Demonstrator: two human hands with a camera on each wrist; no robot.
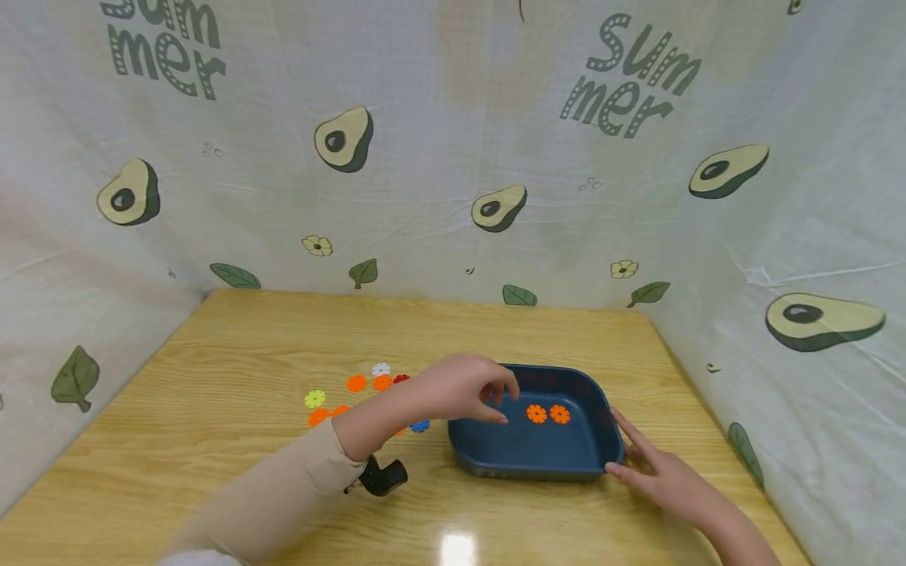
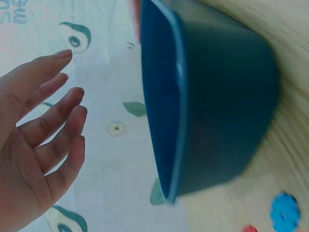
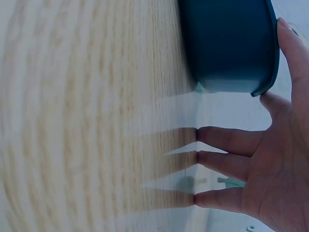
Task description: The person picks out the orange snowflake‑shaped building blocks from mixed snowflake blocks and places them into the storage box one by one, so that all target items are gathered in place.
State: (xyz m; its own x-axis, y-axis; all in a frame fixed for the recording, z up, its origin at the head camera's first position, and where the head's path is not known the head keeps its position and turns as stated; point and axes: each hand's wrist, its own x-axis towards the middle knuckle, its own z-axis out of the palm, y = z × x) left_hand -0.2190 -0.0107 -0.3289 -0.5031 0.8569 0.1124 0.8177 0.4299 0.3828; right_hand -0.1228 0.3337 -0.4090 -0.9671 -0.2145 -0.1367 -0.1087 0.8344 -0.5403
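My left hand (image 1: pixel 470 387) hangs over the left side of a dark blue rectangular basin (image 1: pixel 495 456), fingers loosely curved and nothing between them. In the left wrist view, the same hand (image 2: pixel 46 140) shows an empty palm beside the basin's rim (image 2: pixel 179 87). Two orange notched plastic discs (image 1: pixel 548 414) lie side by side inside the basin. At the basin's right end, my right hand (image 1: pixel 665 479) touches the rim with thumb and forefinger. The right wrist view has its other fingers (image 3: pixel 224 164) spread straight, tips at the tabletop.
Left of the basin, several loose discs lie on the wooden table (image 1: pixel 233 354), among them a yellow-green disc (image 1: pixel 314 398), a white disc (image 1: pixel 381 369) and a blue disc (image 1: pixel 420 426). A black curved object (image 1: pixel 384 478) shows by the left sleeve. Printed curtains (image 1: pixel 425 118) enclose the table.
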